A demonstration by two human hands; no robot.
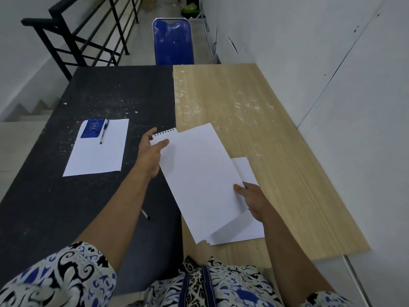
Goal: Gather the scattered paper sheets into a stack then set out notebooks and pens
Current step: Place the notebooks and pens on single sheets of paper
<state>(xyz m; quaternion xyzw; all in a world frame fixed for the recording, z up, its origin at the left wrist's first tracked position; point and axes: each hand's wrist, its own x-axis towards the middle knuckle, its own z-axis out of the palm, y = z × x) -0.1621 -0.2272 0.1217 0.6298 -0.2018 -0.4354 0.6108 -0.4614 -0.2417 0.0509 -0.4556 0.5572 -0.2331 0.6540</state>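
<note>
- Paper sheets (203, 182) sit as a loose stack held above the seam between the black table (88, 96) and the wooden table (276, 151), over another sheet (245, 229) on the wood.
- Right hand (252, 198) pinches the stack's right edge, thumb on top.
- Left hand (150, 149) grips a spiral notebook (164, 135) at the stack's far left corner.
- Farther left, a single sheet (97, 151) carries a blue notebook (91, 128) and a pen (103, 131).
- Another pen (145, 213) peeks out beside the left forearm.
</note>
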